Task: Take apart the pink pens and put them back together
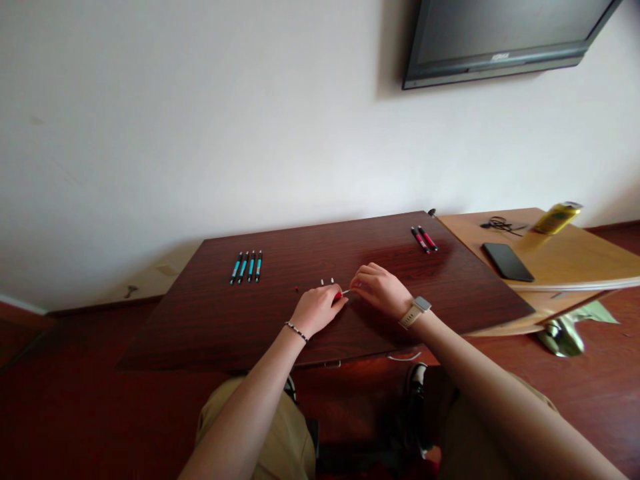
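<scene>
Near the front middle of the dark wooden table (280,320), my left hand (315,312) is closed around a red pen part (338,295), mostly hidden by the fingers. A thin pale rod (346,291), which looks like a pen refill, runs from the red part to the fingertips of my right hand (384,290), pinched around its other end. Just beyond my left hand are two small white pieces (333,281). To its left lies a tiny reddish piece (297,289), too small to name.
Several blue pens (249,267) lie in a row on the left. Two red pens (424,239) lie at the back right. On the lighter cabinet (475,233) are a phone (507,261), a black cable (500,225) and a yellow can (557,218). A television (500,40) hangs above.
</scene>
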Tool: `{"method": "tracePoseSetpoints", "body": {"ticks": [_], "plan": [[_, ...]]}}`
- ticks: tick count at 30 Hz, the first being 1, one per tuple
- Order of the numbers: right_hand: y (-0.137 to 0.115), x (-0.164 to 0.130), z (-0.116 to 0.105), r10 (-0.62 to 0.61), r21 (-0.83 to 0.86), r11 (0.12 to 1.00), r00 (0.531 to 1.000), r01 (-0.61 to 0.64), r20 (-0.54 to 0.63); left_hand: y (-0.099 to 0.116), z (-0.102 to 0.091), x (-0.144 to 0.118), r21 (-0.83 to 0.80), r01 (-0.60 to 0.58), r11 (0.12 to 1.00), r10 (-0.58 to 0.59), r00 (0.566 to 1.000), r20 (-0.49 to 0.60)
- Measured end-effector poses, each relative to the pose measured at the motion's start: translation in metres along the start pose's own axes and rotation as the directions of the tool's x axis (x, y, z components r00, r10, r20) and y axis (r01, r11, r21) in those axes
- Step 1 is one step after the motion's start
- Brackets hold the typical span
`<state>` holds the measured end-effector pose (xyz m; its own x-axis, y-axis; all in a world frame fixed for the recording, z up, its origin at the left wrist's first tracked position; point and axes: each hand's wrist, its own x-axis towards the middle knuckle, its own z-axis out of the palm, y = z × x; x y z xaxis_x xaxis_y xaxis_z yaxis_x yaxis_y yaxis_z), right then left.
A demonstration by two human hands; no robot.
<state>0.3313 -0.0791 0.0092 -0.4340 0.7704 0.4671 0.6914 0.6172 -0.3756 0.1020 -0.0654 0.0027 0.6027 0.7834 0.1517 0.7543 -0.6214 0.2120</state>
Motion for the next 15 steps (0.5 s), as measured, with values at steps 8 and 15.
{"method": "tracePoseSetpoints", "body": {"ticks": [8,15], "plan": [[0.0015,-0.0017,-0.0019,-0.004,-0.017,1.000,1.000,0.004,0.022,0.0031,-0.0021,0.0006,0.015,0.014,1.000,-0.015,0.999,0.028],[0.0065,-0.0062,-0.0050,0.002,-0.037,0.999,1.000,-0.001,0.027,-0.0041,-0.0034,-0.0037,0.016,0.018,1.000,-0.019,0.999,0.041]]}}
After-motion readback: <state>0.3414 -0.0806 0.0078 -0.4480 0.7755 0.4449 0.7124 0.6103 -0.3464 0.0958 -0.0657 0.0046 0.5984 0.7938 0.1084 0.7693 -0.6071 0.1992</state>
